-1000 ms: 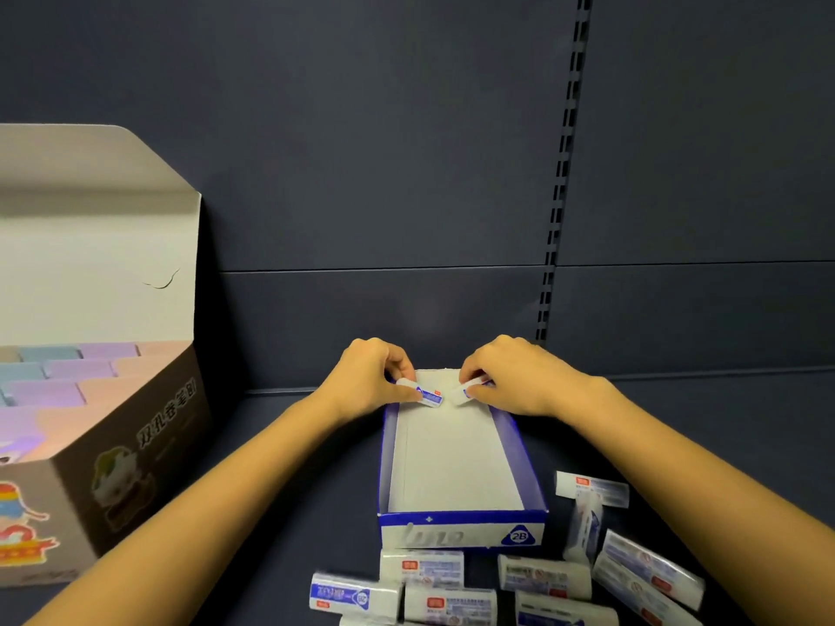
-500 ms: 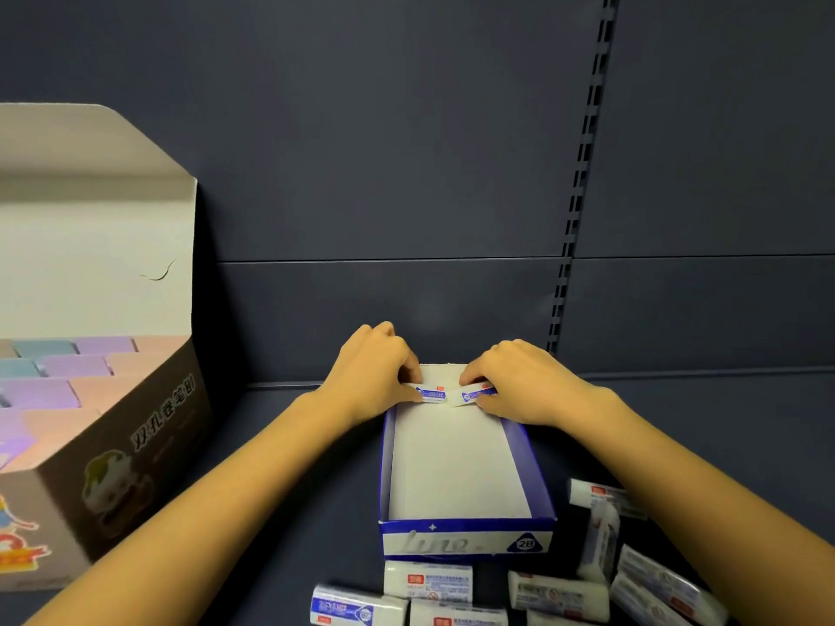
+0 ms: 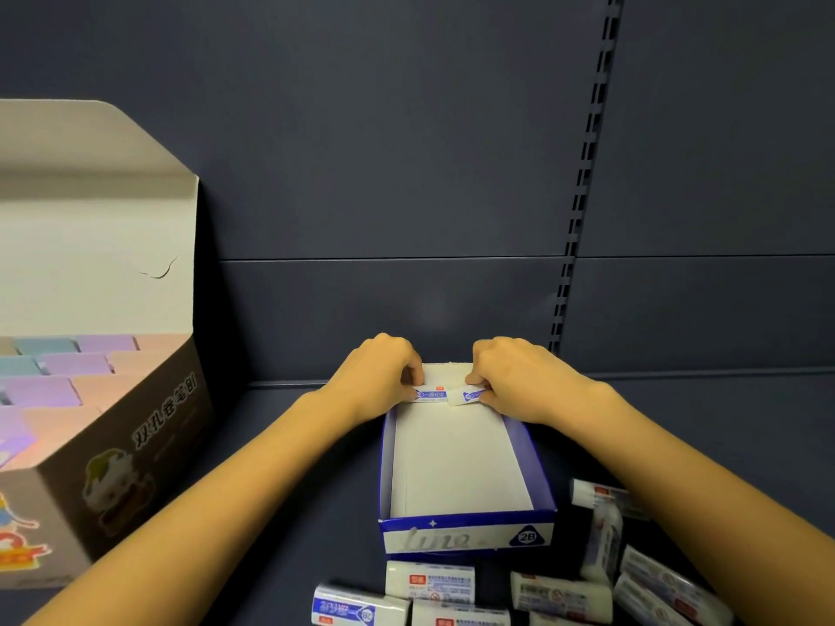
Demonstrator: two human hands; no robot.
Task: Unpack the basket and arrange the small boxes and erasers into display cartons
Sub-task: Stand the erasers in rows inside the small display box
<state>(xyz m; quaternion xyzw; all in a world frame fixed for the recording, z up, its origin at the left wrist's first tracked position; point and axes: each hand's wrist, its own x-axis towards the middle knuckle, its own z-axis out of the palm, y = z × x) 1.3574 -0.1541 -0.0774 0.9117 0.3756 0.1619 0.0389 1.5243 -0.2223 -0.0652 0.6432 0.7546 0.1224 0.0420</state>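
Left eraser (image 3: pixel 431 394) and right eraser (image 3: pixel 468 395) now meet end to end, centre frame, in the carton (image 3: pixel 452 539); I see left hand (image 3: pixel 375 377), right hand (image 3: pixel 519 381) pinching one each.

Both hands, left (image 3: pixel 377 377) and right (image 3: pixel 513 377), each pinch an eraser (image 3: pixel 430 394) at the blue carton's (image 3: pixel 467 533) far end.
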